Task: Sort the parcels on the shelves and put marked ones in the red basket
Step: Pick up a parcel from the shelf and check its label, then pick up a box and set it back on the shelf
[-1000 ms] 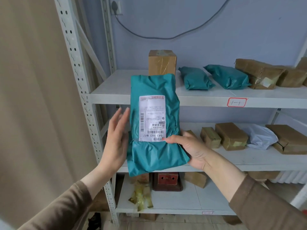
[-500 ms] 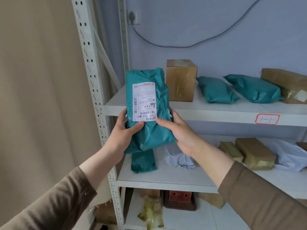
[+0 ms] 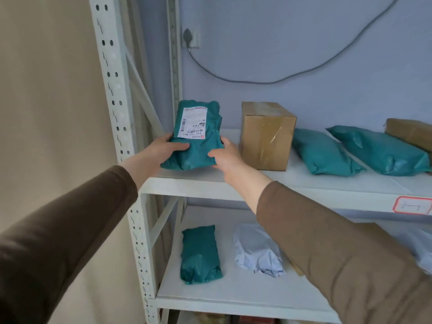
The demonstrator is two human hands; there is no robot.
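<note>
At the far left a beige wall runs beside the white perforated upright (image 3: 112, 90) of the shelving. The left hand (image 3: 161, 148), coming out of a brown sleeve (image 3: 70, 225), grips the lower left edge of a teal parcel (image 3: 196, 139), its thumb lying across the front and the other fingers hidden behind the wrapping. The parcel stands nearly upright at the left end of the upper shelf (image 3: 304, 183), its lower end seemingly resting on the shelf board, though the hands hide that contact. A white printed label (image 3: 192, 122) with barcodes faces the camera on its upper half. The right hand (image 3: 225, 156) holds the parcel's lower right corner, thumb on the front and fingers curled round its side.

Just beside the parcel, to its right, stands a taped cardboard box (image 3: 266, 136). Further right lie two more teal parcels, one (image 3: 323, 153) near the box and another (image 3: 378, 150) beyond it, with a brown wrapped package (image 3: 411, 133) at the frame's edge. A red-bordered tag (image 3: 412, 205) is stuck on the shelf's front lip.

On the lower shelf (image 3: 233, 298) a small teal parcel (image 3: 199, 253) lies at the left, and a crumpled pale grey bag (image 3: 257, 253) lies to its right, partly behind the right sleeve. A grey cable (image 3: 257, 81) hangs from a wall socket (image 3: 190, 37) above.
</note>
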